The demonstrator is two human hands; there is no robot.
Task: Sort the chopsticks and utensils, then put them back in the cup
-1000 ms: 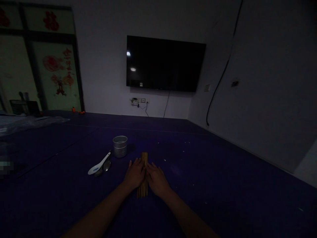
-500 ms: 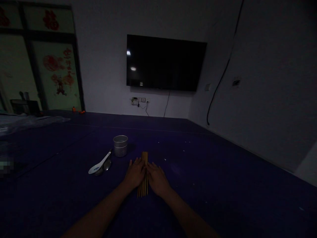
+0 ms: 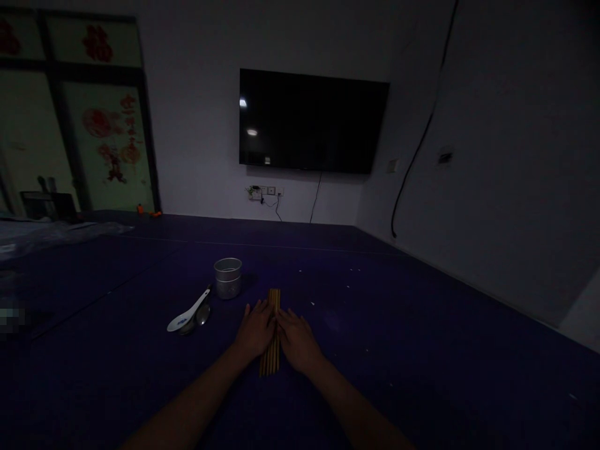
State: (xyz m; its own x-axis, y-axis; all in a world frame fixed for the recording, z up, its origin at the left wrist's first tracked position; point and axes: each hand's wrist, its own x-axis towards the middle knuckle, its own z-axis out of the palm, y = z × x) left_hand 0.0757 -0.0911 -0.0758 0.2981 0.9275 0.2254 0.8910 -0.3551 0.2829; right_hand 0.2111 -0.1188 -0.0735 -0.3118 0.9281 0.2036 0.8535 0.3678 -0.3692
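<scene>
Several wooden chopsticks (image 3: 270, 362) lie side by side in a bundle on the dark blue surface, pointing away from me. My left hand (image 3: 254, 330) rests flat along their left side, fingers stretched forward and touching them. From the right, my right hand (image 3: 296, 337) lies against the bundle, its fingers also extended over the edge. Both hands are open, and they cover the middle of the chopsticks. To the left is a white spoon (image 3: 187, 317) with a blue mark, beside metal spoons (image 3: 203, 314) partly under it. A silvery metal cup (image 3: 228, 279) stands upright behind them.
The blue surface (image 3: 450, 356) reaches to the walls, with small white scraps scattered on the right. Clear plastic sheeting (image 3: 70, 232) lies at far left. A television (image 3: 314, 122) hangs on the back wall, above sockets (image 3: 270, 190). A black cable (image 3: 424, 134) runs down the right wall.
The whole view has shifted very slightly downward in the picture. My hands and the chopsticks keep the same arrangement.
</scene>
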